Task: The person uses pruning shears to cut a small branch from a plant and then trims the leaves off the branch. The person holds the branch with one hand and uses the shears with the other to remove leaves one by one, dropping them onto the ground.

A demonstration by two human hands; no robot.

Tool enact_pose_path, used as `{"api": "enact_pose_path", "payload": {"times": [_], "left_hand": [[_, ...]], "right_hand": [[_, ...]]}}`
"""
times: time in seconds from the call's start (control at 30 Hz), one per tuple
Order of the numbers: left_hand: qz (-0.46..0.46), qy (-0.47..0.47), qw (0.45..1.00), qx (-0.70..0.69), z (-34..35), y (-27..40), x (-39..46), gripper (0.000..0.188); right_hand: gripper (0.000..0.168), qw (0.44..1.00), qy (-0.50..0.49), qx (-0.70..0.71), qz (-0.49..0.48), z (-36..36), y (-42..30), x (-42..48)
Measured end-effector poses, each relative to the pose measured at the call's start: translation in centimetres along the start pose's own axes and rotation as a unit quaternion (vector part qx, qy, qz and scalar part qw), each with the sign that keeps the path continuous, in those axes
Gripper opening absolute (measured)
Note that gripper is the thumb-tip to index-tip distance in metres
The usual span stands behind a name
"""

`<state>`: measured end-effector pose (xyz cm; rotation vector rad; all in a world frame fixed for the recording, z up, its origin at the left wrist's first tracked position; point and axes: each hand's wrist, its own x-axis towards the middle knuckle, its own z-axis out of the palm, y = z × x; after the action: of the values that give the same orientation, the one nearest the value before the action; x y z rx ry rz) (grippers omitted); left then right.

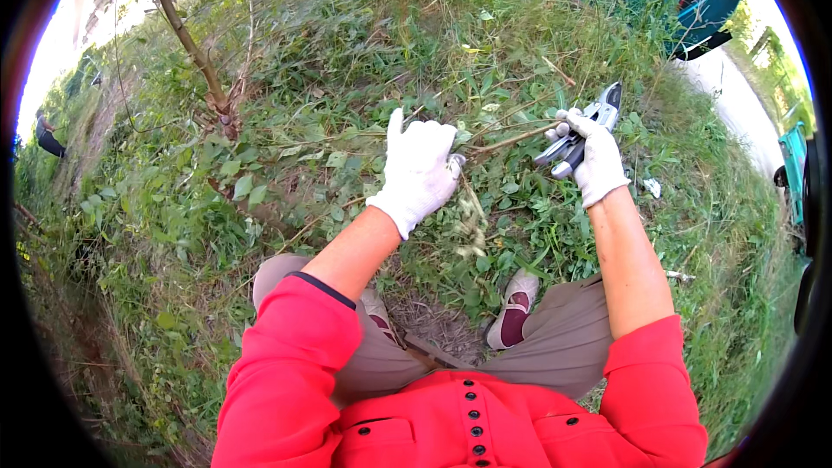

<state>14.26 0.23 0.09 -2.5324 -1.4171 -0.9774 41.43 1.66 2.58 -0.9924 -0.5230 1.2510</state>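
My left hand [421, 166], in a white knit glove, is closed around thin leafy branches [513, 138] that extend from both sides of the fist. One finger points up and away from the rest. What lies inside the fist is hidden. In my right hand [595, 156], also gloved in white, is a pair of pruning shears [606, 110] with grey handles, its blades pointing away from me. The fingertips of that hand meet the end of a brown branch, though whether they pinch it is hard to tell.
A woody stem [195, 55] rises from a stump at the upper left. Weeds and grass [364, 45] cover the ground. A teal vehicle [699, 13] stands at the upper right, and another teal object [792, 162] at the right rim. Far left is another person [49, 136].
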Motion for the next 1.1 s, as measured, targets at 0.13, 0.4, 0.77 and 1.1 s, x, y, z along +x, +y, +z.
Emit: {"api": "enact_pose_path", "payload": {"times": [0.13, 0.4, 0.77, 1.1], "left_hand": [[-0.004, -0.026, 0.999, 0.047, -1.6, -0.1, -0.3, 0.05], [-0.085, -0.105, 0.985, 0.105, -2.9, -0.4, -2.3, 0.103], [-0.097, -0.133, 0.975, 0.148, 2.1, -0.9, -4.5, 0.132], [-0.093, -0.128, 0.977, 0.143, 2.8, -0.2, -5.0, 0.116]], "right_hand": [[0.018, 1.0, 0.0, -0.012, -0.02, 0.0, -0.3, 0.9], [0.016, 0.999, 0.024, -0.022, -0.028, -0.9, -0.3, 2.2], [0.011, 0.997, 0.045, -0.057, -0.028, 1.2, -0.4, 0.0], [0.007, 0.996, 0.063, -0.055, -0.019, 1.2, -0.7, -0.6]]}}
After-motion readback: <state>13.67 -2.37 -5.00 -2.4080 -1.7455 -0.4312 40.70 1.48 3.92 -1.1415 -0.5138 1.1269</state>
